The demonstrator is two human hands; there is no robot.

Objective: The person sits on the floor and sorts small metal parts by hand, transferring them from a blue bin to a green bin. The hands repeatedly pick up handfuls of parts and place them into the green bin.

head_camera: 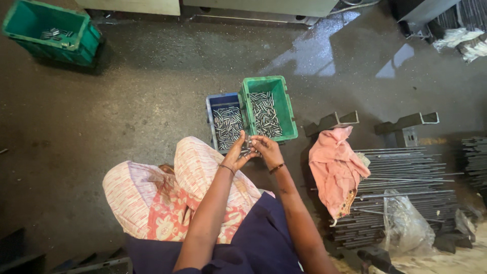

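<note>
From the head camera, your left hand (234,152) and right hand (266,148) meet just in front of your knee, fingers curled toward each other around a small cluster of short metal pins (247,147). The left grip pinches the pins between thumb and fingertips; the right fingers close on the same cluster from the other side. You hold them just above the near edges of the blue crate (224,122) and the green crate (268,107), which stand touching side by side on the floor (152,86), both partly filled with the same pins.

The likeliest slip, as I judge it: the pins are small, smooth and many, and with both hands crowding one bunch, one can slide out between your fingers and drop onto the dark floor or into the folds of your patterned trousers (167,193), where it is hard to find. Since your hands hover right over the seam between the crates, a loose pin can also fall into the wrong one.

Hard to make out: how many pins you hold, and whether the two crates hold different kinds. Your fingers hide most of the cluster. The pink cloth (336,170) covers part of the stack of long metal rods (406,187), and the far green crate (50,31) is cut by the frame's edge.
</note>
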